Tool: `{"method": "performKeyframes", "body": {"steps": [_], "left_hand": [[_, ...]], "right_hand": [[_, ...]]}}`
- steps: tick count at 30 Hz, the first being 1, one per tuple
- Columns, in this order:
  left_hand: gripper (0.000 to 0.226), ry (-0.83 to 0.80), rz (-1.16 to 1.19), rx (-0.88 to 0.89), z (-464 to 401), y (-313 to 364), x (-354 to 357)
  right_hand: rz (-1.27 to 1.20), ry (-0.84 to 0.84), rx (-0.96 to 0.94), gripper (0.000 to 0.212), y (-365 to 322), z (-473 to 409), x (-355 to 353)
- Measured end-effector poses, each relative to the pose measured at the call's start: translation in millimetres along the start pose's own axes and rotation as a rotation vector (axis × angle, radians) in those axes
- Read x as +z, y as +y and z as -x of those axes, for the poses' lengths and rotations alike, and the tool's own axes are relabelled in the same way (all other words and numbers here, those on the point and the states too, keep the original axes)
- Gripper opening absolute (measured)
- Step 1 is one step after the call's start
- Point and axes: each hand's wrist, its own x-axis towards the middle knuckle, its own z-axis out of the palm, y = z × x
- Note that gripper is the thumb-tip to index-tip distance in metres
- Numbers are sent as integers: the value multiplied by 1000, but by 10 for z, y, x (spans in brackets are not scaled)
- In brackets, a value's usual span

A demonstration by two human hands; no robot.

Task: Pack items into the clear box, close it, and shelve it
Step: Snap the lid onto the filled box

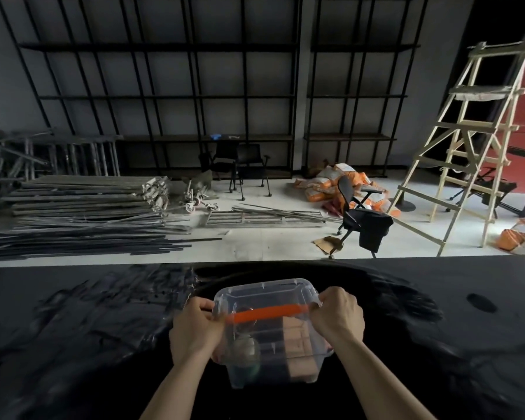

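Dark glossy bench [73,344] facing black metal shelving [164,95]; clear plastic box with orange handle [270,331] sits on it, lid on, items inside. Left hand [194,331] and right hand [340,319] clamp fingers on its side latches. Judgement: press both latches evenly until seated before lifting.

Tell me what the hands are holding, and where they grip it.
Both hold the clear box: left hand on its left end, right hand on its right end, near the lid's edge.
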Motion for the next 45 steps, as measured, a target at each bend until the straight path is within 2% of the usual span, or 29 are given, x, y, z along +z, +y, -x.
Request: {"method": "performKeyframes", "body": {"steps": [5, 11, 13, 15, 18, 19, 21, 25, 29, 36, 41, 45], "left_hand": [[21, -23, 17, 74, 53, -31, 81], [23, -39, -21, 26, 28, -41, 93], [27, -17, -109, 6, -6, -57, 122], [48, -28, -169, -58, -45, -83, 134], [84, -192, 3, -258, -72, -105, 107], [84, -238, 63, -314, -58, -92, 85], [63, -272, 122, -344, -42, -96, 62], [47, -215, -7, -261, -36, -61, 62], [35, -125, -108, -118, 13, 45, 30], [46, -16, -218, -3, 101, 82, 34], [32, 18, -297, 61, 85, 87, 46], [29, -11, -274, 51, 81, 86, 46]], "right_hand": [[-20, 5, 61, 22, 86, -28, 15], [65, -35, 44, 21, 139, -42, 66], [5, -98, 95, 24, 188, -93, 97], [-104, -158, 149, 35, 244, -136, 120], [-237, -243, 250, 55, 277, -162, 93], [-268, -273, 281, 56, 277, -152, 64], [-321, -307, 318, 45, 305, -171, 51], [-336, -280, 328, 39, 294, -198, 27], [-248, -169, 215, 27, 245, -152, 49], [-170, -75, 101, 26, 168, -53, -41], [-88, -29, 48, 14, 118, -2, -41], [-31, -2, 20, 11, 96, 26, 5]]}}
